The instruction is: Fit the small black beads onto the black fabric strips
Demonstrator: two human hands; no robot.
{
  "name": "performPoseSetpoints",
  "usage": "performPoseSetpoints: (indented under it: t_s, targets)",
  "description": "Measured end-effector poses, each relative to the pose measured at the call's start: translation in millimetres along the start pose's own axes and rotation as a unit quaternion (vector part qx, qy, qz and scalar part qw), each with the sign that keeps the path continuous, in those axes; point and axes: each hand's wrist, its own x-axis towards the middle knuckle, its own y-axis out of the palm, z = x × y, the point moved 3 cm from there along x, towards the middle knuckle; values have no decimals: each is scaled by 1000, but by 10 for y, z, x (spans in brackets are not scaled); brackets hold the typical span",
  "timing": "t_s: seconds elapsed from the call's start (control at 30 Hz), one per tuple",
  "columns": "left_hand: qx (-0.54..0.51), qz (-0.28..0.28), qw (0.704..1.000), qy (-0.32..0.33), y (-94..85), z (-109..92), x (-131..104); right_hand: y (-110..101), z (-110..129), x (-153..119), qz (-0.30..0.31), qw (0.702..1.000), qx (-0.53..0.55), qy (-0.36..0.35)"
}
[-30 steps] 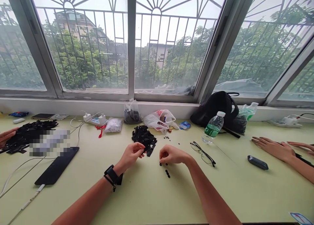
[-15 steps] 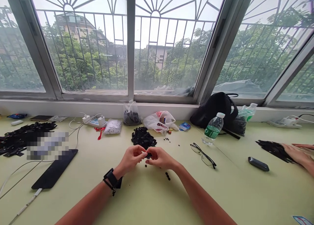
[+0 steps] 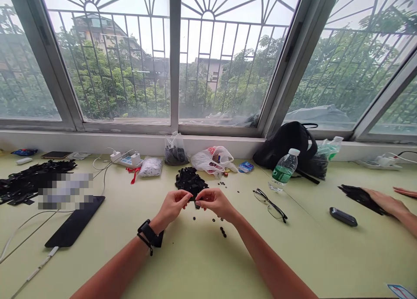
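Observation:
My left hand (image 3: 173,207), with a black watch on its wrist, is closed in a pinch at the near edge of a pile of black fabric pieces (image 3: 189,179). What its fingertips hold is too small to make out. Just to its right, my right hand (image 3: 216,203) pinches a small black piece (image 3: 197,206), which shows below its fingertips. A slight gap separates the two hands' fingertips. Small black round discs (image 3: 223,232) lie on the table nearby, several in a short row. Another dark flat piece (image 3: 158,239) is partly hidden by my left wrist.
Glasses (image 3: 270,205), a water bottle (image 3: 284,171) and a black bag (image 3: 286,147) are to the right. Farther right, another person's hand (image 3: 387,201) rests on black strips (image 3: 361,197). A black phone-like slab (image 3: 76,223) with a cable lies left.
My fingertips have drawn slightly apart from each other. At the right, the other person's hand has shifted left over the black strips.

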Motion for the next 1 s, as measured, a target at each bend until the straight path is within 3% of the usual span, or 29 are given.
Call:
performPoseSetpoints:
  t_s: [0.17,0.43,0.57,0.73,1.0]
  targets:
    - [21,-7,1000,4,-6,-71,-28,-5,83,-11,-8,999,31,-10]
    - [15,76,996,40,102,-162,-107,2,181,-30,19,997,79,-12]
    - [49,65,996,35,86,-92,-63,15,125,-18,13,999,41,-21]
    - [95,64,993,20,76,-32,-65,-10,2,15,-45,995,-77,-36]
    - [159,78,984,1,0,-21,-65,46,-54,3,35,998,-47,9]
